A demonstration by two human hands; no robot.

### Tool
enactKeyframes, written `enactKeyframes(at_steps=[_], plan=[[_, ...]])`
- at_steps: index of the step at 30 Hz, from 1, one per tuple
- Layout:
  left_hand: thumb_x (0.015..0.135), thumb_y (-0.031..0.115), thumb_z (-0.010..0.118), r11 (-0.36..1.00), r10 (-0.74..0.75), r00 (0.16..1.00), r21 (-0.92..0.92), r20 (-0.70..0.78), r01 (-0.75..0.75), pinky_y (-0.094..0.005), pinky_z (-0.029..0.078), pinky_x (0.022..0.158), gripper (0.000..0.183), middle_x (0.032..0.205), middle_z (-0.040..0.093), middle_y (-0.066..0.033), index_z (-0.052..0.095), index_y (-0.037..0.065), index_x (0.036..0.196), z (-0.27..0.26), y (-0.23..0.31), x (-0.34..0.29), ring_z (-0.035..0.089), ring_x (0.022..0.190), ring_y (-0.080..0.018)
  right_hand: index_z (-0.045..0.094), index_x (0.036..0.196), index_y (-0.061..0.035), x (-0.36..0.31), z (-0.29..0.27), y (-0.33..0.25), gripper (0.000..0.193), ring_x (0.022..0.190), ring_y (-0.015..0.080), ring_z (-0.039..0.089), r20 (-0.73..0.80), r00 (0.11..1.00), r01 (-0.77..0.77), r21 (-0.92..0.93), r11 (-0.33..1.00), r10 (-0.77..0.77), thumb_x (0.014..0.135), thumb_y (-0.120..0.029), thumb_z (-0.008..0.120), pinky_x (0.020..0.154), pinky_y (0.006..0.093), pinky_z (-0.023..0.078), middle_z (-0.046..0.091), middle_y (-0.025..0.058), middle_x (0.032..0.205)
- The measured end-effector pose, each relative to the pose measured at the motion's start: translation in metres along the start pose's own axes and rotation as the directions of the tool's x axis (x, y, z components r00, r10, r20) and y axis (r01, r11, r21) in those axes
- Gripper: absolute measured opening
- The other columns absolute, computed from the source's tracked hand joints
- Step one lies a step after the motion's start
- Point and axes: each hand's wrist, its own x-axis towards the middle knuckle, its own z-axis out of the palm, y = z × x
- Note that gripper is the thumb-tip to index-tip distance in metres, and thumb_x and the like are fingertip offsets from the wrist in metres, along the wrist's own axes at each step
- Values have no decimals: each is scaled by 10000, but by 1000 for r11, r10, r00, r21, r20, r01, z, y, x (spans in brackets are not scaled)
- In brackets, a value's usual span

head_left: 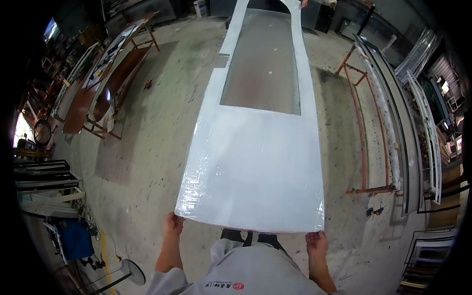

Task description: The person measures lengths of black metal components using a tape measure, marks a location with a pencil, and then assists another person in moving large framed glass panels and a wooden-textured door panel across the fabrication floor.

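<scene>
A long white door panel (255, 167), covered in shiny clear film, stretches away from me above the floor. Frosted glass (263, 64) fills the opening in its far half, and a small notch (223, 60) breaks its left edge. My left hand (172, 224) is closed on the near left corner, fingers partly hidden by the panel. At the near right corner my right hand (316, 243) grips the edge, its fingers curled against it. Another person's hand (304, 4) touches the panel's far right end; the rest of that person is out of sight.
To the left stands a workbench (81, 105) with brown panels and tools. An orange metal rack (361, 128) with long frames lines the right. Stacked frames (46, 184) and a round-based stand (133, 272) are near left. A small tool (148, 84) lies on the concrete floor (142, 162).
</scene>
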Motion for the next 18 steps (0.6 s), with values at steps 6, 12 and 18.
enactKeyframes(at_steps=[6, 12, 18], plan=[[976, 120, 495, 999, 46, 989, 11, 144, -48, -325, 494, 749, 194, 982, 641, -126, 566, -49, 1040, 7, -1, -21, 597, 849, -224, 595, 977, -66, -5, 6, -18, 153, 784, 227, 582, 48, 999, 16, -6, 1000, -16, 966, -182, 495, 750, 393, 500, 628, 73, 865], [905, 106, 601, 956, 129, 937, 211, 324, -204, -321, 468, 614, 121, 809, 642, -90, 615, -8, 868, 16, 27, -39, 589, 706, -191, 590, 973, -58, 4, 3, -25, 153, 774, 216, 564, 86, 996, 10, 25, 1000, -12, 957, -162, 479, 741, 379, 495, 615, 69, 865], [849, 10, 607, 879, 174, 918, 364, 357, -308, -317, 468, 534, 74, 732, 619, -118, 596, -55, 815, 65, 70, -89, 578, 613, -194, 575, 918, -61, 1, 15, -29, 132, 748, 207, 554, 51, 999, -8, 34, 999, 6, 948, -155, 487, 736, 377, 489, 597, 54, 804]])
